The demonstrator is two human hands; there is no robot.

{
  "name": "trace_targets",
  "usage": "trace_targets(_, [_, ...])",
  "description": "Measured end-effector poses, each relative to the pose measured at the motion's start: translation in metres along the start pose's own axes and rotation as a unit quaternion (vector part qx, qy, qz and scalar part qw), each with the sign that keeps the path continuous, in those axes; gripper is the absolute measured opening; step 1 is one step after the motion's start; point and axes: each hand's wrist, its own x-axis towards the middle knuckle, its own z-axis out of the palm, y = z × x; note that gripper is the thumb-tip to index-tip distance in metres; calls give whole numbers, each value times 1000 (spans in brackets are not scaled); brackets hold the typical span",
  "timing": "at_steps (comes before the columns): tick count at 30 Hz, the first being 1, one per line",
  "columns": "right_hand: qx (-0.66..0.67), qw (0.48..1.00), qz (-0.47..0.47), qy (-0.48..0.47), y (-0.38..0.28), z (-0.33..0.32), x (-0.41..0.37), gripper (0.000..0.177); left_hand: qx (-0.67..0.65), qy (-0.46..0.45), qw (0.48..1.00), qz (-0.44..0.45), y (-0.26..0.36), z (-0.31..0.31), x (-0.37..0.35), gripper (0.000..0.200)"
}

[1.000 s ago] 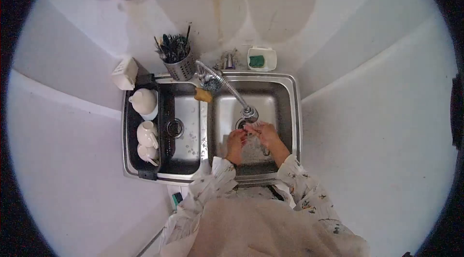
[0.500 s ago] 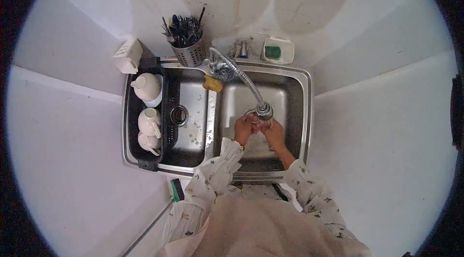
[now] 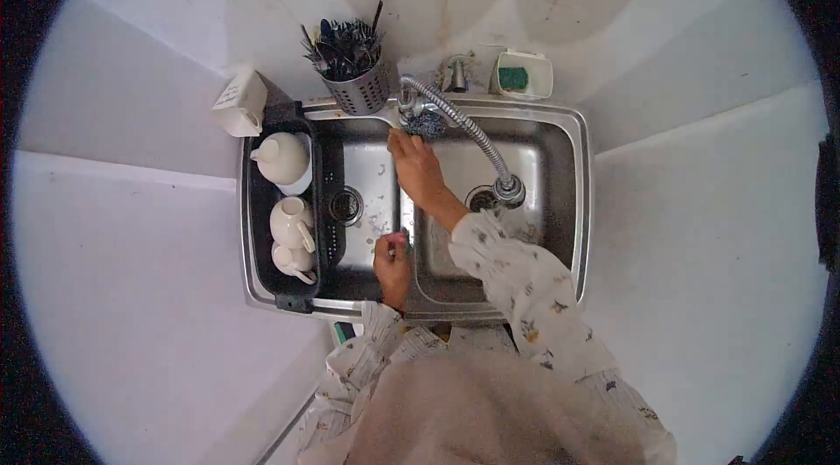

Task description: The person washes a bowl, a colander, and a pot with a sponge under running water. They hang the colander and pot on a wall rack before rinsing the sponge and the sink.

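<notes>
My right hand (image 3: 418,169) reaches across to the far end of the sink divider (image 3: 408,224). Its fingers curl down over the spot where a yellow sponge lay, and the sponge is hidden beneath them. Closer to me, my left hand (image 3: 391,268) is closed above the near part of the divider. Something small and partly pinkish shows at its fingertips, too small to name. Over the right basin's drain hangs the faucet head (image 3: 508,190) on its coiled hose (image 3: 472,130), apart from both hands. A steel-wool scrubber (image 3: 426,124) sits by the faucet base.
A black rack (image 3: 318,229) with several white cups (image 3: 283,159) stands in the left basin. Behind it are a white container (image 3: 241,104) and a perforated cutlery holder (image 3: 361,91). A white tub (image 3: 537,77) with a green sponge (image 3: 513,77) sits at the back right.
Both hands have left the spot under the faucet head. My right hand has gone up and left, covering the sponge; my left hand has drawn left and nearer. The view has shifted slightly.
</notes>
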Motion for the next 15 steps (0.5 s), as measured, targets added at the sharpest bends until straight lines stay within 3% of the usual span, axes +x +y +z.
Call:
trace_targets(2, [-145, 984, 42, -95, 5, 17, -2, 32, 30, -20, 998, -43, -7, -13, -7, 26])
trace_targets(3, [-148, 983, 46, -94, 9, 23, -5, 32, 30, -25, 998, -43, -11, -17, -9, 26])
trace_targets(6, [-144, 979, 67, -126, 12, 29, -21, 32, 34, -11, 998, -55, -20, -29, -15, 25])
trace_targets(8, [-38, 988, 62, -133, 11, 17, -30, 29, 45, -7, 998, 52, -22, -36, -11, 24])
trace_targets(9, [-40, 988, 63, -134, 8, 16, -36, 29, 44, -8, 998, 50, -26, -39, -7, 24])
trace_targets(11, [10, 986, 47, -159, -3, 13, -61, 29, -6, -4, 1000, -28, -36, -42, -3, 23])
trace_targets(15, [13, 975, 28, -220, -33, -9, -109, 30, 29, -6, 997, -64, -16, -49, 7, 23])
